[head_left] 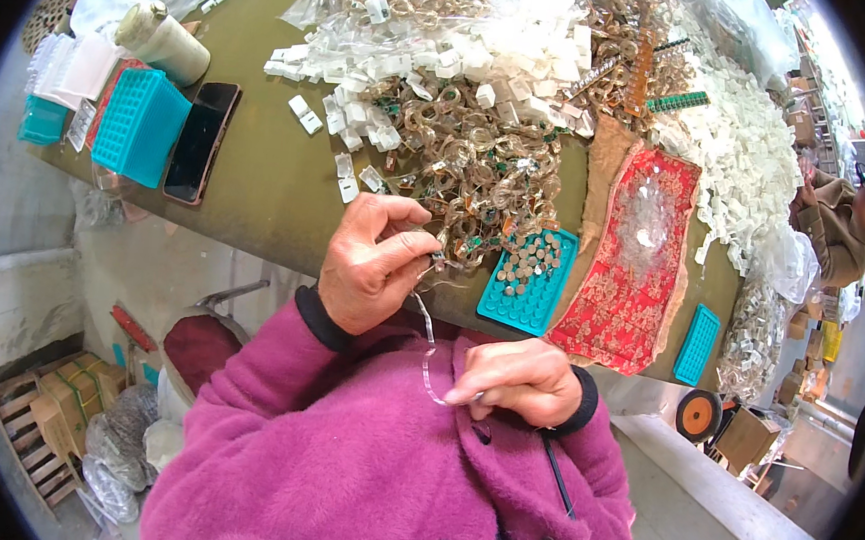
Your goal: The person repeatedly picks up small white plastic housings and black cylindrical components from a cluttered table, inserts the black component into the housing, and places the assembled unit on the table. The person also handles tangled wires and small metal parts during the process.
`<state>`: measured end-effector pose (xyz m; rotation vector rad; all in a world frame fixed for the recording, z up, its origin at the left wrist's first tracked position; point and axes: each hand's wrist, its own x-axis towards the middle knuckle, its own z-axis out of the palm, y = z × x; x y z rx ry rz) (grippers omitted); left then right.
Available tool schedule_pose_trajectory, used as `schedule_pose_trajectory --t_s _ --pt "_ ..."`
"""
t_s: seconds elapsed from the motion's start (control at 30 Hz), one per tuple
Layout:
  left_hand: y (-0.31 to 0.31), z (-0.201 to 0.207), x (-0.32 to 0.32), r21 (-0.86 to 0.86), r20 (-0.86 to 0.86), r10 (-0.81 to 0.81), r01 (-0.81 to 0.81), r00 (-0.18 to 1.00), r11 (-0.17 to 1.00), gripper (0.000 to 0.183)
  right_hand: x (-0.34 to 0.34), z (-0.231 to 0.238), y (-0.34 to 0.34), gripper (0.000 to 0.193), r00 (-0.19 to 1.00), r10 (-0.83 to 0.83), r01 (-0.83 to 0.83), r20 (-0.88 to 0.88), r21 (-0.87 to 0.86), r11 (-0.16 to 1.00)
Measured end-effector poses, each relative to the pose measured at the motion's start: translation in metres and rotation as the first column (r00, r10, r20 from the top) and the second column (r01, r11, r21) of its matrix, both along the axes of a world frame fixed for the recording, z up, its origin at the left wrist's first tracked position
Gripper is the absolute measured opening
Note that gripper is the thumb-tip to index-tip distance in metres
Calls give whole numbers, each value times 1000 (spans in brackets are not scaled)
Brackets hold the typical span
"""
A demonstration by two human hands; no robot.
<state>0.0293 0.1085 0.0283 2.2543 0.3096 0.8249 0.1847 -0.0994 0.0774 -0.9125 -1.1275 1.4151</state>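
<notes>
A thin, clear, shiny strip (427, 365) hangs in a curve between my two hands, in front of my purple sleeves. My left hand (371, 261) is closed at the table's near edge. Its thumb and forefinger pinch the strip's upper end, where a small shiny piece shows, too small to name. Lower and to the right, my right hand (523, 382) pinches the other end of the strip. Just beyond my left hand lies a heap of tangled clear coils (490, 164) with green bits. Beside it, a teal tray (510, 314) holds several small round silver discs (528, 265).
A red patterned cloth pad (620, 283) lies right of the tray, with a small teal tray (696, 345) beyond it. White plastic pieces (741, 161) pile up at the back. Left are a phone (202, 144), stacked teal trays (142, 127) and a jar (163, 42). Another person (842, 223) is far right.
</notes>
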Motion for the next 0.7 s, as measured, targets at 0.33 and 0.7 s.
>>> schedule_pose_trajectory --t_s 0.33,0.7 --pt "12 0 -7 -358 74 77 -46 994 933 14 30 -13 -30 16 588 -315 542 -745 75 837" --pt "31 27 12 -79 136 118 -108 984 991 20 63 -12 -60 20 435 -405 679 -804 -2 734"
